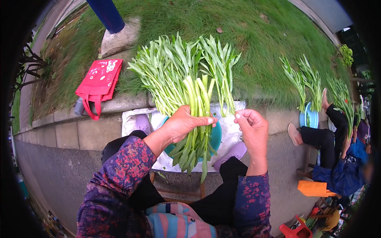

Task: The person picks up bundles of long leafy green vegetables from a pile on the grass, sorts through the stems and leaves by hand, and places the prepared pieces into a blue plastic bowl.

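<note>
My left hand (183,123) is closed around a bunch of leafy green vegetables (201,99). Their thick pale stem ends point up and away from me, and the leaves hang toward my lap. To the right of the bunch, and apart from it, my right hand (253,129) has thumb and forefinger pinched together; whatever may be between them is too small to make out. A teal basin (216,138) sits under the bunch, partly covered by it. Beyond it lie a large heap of the same long-leaved greens (164,75) and a smaller bundle (220,71).
A white woven sack (160,163) lies under the basin and my purple shoes (233,154). On the curb at left rests a red tote bag (99,79), near a blue post (107,16). At right another person (337,166) sits by a light blue basin (309,117) with greens.
</note>
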Available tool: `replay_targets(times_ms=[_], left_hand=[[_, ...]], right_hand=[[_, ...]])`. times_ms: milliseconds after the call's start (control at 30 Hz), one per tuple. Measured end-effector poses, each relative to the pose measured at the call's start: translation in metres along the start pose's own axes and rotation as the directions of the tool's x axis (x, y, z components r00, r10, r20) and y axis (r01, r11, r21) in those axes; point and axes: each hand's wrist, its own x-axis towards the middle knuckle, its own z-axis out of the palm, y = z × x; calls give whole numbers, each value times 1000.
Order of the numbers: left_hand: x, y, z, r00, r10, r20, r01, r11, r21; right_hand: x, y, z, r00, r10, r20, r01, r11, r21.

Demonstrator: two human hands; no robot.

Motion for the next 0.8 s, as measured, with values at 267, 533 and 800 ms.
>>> replay_targets(times_ms=[267, 533, 800], left_hand=[[2, -9, 3, 988, -67, 137, 86, 987, -136], [3, -5, -1, 978, -57, 201, 105, 965, -238], [3, -6, -3, 983, -99, 154, 128, 973, -193]], right_hand=[[-1, 0, 8, 999, -7, 34, 6, 999, 34], [-2, 8, 6, 995, -25, 92, 22, 999, 36], [-6, 19, 15, 957, -50, 286, 70, 996, -60]])
